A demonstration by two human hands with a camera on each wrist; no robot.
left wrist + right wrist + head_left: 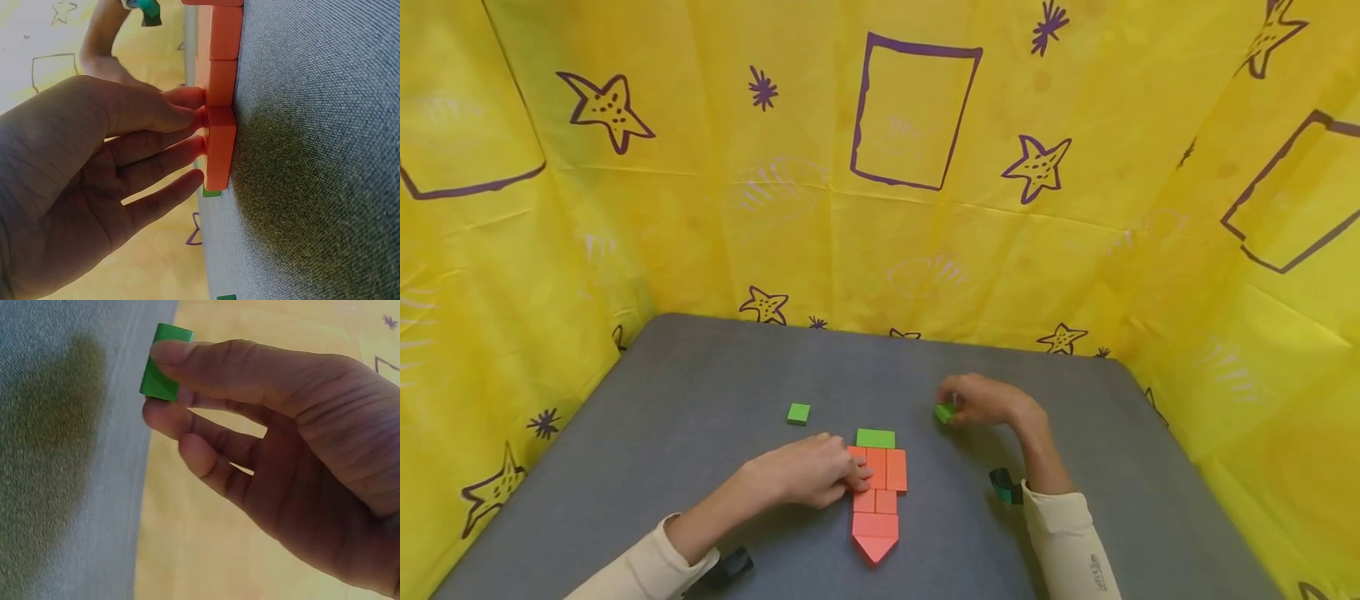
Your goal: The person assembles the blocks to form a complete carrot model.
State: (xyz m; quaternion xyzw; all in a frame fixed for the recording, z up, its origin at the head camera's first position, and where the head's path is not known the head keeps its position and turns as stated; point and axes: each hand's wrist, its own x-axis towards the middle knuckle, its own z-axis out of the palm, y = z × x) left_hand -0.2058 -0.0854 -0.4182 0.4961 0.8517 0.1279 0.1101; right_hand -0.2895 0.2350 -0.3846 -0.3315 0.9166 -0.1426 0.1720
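Flat orange blocks (896,471) lie edge to edge in a column on the table, ending in an orange triangular block (876,548) that points toward me. A green rectangular block (876,438) adjoins the column's far end. My left hand (808,471) rests its fingertips on the left orange block (220,150), the fingers fairly straight and not wrapped round it. To the right of the column, my right hand (988,400) pinches a small green block (164,372) between thumb and fingers. In the right wrist view that block appears raised off the tabletop.
A loose green square block (798,413) lies left of the column's far end. The grey cloth-covered table (700,367) is bounded by yellow patterned curtains (820,233) at the back and both sides. Dark straps (1006,486) show near both wrists.
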